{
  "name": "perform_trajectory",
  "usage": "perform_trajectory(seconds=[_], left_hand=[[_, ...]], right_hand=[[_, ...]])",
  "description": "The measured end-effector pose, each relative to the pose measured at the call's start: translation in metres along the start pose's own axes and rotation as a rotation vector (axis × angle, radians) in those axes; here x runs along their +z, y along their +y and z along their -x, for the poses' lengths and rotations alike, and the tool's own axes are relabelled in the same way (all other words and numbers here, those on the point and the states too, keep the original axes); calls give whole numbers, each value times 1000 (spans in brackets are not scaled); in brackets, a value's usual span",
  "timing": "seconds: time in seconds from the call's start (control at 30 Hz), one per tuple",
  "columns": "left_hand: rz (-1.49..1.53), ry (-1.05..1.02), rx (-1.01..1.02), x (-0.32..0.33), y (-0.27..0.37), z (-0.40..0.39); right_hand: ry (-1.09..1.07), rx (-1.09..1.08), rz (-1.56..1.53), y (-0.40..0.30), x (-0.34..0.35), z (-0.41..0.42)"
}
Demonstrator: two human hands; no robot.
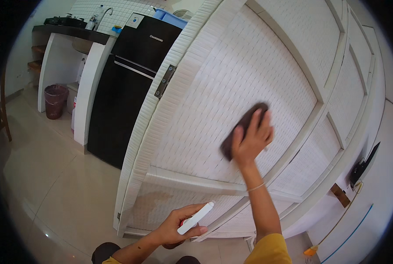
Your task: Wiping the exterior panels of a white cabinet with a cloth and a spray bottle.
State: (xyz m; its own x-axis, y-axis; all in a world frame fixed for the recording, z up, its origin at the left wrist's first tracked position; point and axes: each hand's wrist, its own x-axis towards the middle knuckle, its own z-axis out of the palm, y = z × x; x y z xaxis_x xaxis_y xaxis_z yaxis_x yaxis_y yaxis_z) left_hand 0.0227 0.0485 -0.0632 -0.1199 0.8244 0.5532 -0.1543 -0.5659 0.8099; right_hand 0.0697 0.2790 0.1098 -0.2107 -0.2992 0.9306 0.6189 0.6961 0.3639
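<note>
My right hand (253, 140) presses a dark brown cloth (231, 140) flat against the white woven panel (213, 109) of a folding screen. The cloth and fingers are slightly blurred. Lower down, my left hand (175, 226) grips what looks like a spray bottle by its neck. Its white sprayer head (196, 217) points up and right, and a bit of red shows beneath; the hand hides most of the body. Behind the left hand, the screen's lower panel (157, 206) has a brownish patch. A metal hinge (165, 81) joins the screen's white wrapped frame parts.
Left of the screen stands a black refrigerator (124, 89) with a blue bin (171, 19) on top. Beyond are a dark counter (74, 34), a stove (64, 21) and a waste bin (55, 102). A broom (311, 250) leans at the lower right.
</note>
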Motion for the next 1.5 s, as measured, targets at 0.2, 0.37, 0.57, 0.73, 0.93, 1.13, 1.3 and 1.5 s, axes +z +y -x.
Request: perform_trajectory(seconds=[0.2, 0.37, 0.57, 0.73, 0.93, 1.13, 1.3, 1.5], left_hand=[[14, -40, -3, 12, 9, -1], [15, -39, 26, 14, -1, -3], [-25, -27, 3, 18, -8, -10], [0, -18, -57, 18, -3, -9], [-40, -60, 36, 20, 10, 2], [-21, -51, 15, 20, 31, 23], [-59, -16, 19, 14, 32, 28], [-97, 9, -14, 7, 22, 18]], right_hand=[[-20, -526, -104, 44, -7, 18], [135, -99, 65, 112, -2, -72], [220, 118, 241, 183, 7, -91], [201, 184, 119, 154, 3, -34], [39, 189, 153, 101, -21, 99], [63, 256, 130, 101, -12, 64], [163, 247, 255, 131, 2, -68], [170, 368, 284, 120, 6, -78]])
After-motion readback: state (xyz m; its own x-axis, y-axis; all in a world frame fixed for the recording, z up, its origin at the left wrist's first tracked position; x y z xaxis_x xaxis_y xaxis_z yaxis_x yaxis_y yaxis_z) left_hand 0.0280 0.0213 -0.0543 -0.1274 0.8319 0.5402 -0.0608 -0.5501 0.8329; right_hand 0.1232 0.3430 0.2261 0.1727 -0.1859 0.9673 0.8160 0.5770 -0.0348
